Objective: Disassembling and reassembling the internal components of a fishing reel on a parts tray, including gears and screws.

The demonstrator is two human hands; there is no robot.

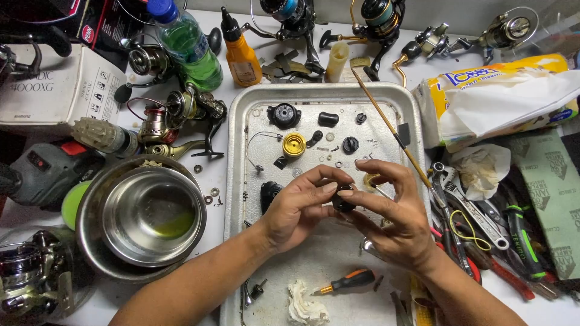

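Small black reel part [343, 199]: held above the metal tray [241, 121], near its middle, pinched between both hands. Left hand [296, 208] closed on the part from the left, thumb and fingertips wrapped around it. Right hand [393, 217] closed on the part from the right, with a thin pin-like tool [382, 193] apparently gripped in the same fingers. Judged light, rigid and probably oily, hence slippery; best gripped at the outer rim, between fingertips, clear of any fine moving pieces. Exact shape largely hidden by the fingers.

On the tray beyond: yellow spool piece [293, 145], black round cap [284, 115], further small black parts and washers. Nearer the tray's front edge: orange-handled screwdriver [353, 281] and crumpled white rag [302, 305]. Left of the tray: nested steel bowls [145, 217] with a greenish liquid residue. Right of the tray: wrenches and pliers [477, 223].
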